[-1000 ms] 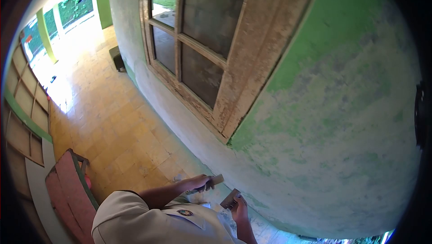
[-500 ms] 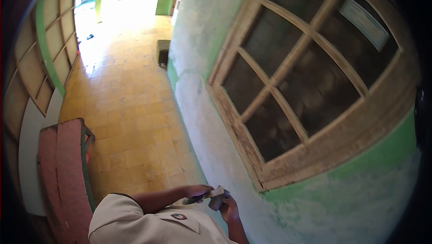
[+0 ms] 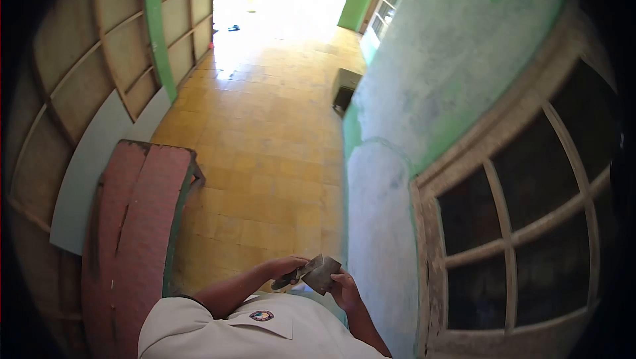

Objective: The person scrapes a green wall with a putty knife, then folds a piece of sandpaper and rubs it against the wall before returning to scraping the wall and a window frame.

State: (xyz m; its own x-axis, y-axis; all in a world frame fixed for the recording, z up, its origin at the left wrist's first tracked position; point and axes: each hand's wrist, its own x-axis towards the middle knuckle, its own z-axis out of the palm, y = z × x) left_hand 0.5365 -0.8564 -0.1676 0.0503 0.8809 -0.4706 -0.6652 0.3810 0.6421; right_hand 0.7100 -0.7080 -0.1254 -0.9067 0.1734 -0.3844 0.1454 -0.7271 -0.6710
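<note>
In front of my shirt, both hands are close together near the bottom of the head view. My left hand (image 3: 286,268) is closed round a scraper (image 3: 309,267) with a dark handle and a thin, flat blade pointing up to the right. My right hand (image 3: 344,290) pinches a flat, squarish grey-brown plate (image 3: 324,275) by its right edge. The scraper's blade overlaps the plate's left edge in this view.
A worn pink bench (image 3: 149,193) stands on the left beside a panelled partition (image 3: 122,48). On the right are a patchy white-green wall (image 3: 381,206) and a wooden window frame (image 3: 507,226). A dark box (image 3: 346,87) sits farther along the yellow tiled floor (image 3: 265,193).
The view has swung left, so the bench, floor and window appear farther right. The plate now shows its broad face, and both hands remain close together with their tools.
</note>
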